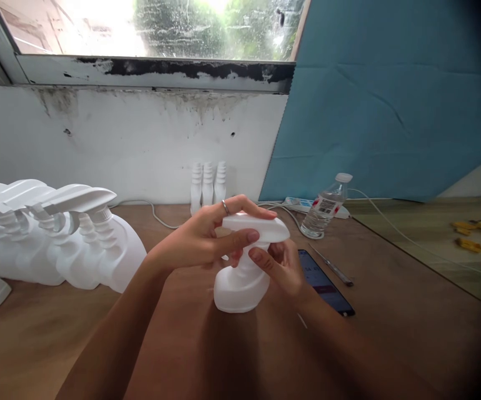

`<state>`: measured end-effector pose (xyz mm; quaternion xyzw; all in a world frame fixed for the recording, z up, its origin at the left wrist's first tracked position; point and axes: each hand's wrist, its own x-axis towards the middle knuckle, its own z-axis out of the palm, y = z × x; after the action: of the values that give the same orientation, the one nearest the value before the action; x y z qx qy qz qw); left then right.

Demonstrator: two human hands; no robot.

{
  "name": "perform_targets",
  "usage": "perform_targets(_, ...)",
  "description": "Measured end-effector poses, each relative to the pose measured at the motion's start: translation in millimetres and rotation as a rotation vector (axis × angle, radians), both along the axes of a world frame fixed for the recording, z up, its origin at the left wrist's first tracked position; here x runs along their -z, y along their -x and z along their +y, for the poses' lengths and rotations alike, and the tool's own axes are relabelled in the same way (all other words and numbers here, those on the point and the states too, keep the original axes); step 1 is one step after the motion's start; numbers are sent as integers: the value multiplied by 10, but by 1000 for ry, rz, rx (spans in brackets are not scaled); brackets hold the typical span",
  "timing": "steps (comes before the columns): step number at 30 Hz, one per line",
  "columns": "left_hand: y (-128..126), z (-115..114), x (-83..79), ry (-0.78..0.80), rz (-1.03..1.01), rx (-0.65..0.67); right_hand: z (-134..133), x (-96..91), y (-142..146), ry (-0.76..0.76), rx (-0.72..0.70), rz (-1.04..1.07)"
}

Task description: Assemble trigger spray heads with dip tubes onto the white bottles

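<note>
A white plastic spray bottle stands in front of me, its base close above or on the brown tabletop; I cannot tell which. On its top sits a smooth white spray head, nozzle end toward the right. My left hand, with a ring on one finger, is closed around the spray head, thumb on its near side and a finger along its top. Curled around the neck just below the head is my right hand. The fingers behind the bottle are partly hidden.
Several white spray bottles crowd the left side. Three ridged white pieces stand at the wall. To the right are a clear water bottle, a power strip, a phone and a thin-shafted tool. Cables run behind.
</note>
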<state>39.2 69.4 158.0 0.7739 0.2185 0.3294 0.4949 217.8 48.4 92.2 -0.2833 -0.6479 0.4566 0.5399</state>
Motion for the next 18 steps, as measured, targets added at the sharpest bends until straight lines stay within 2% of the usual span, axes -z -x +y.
perform_targets(4, -39, -20, -2, -40, -35, 81, -52, -48, 37, 1, 19, 28)
perform_targets(8, -23, -24, -18, -50, 8, 73, -49, -73, 47, 21, 102, -17)
perform_targets(11, 73, -52, -83, -165, -64, -60, -22, -94, 29, 26, 186, -114)
perform_targets(15, 243, -208, -277, -439, -211, -355, -3, -130, 10, 47, 369, -193)
perform_targets(18, 335, -435, -364, -537, -192, -416, 1, -137, 7, 12, 500, -233)
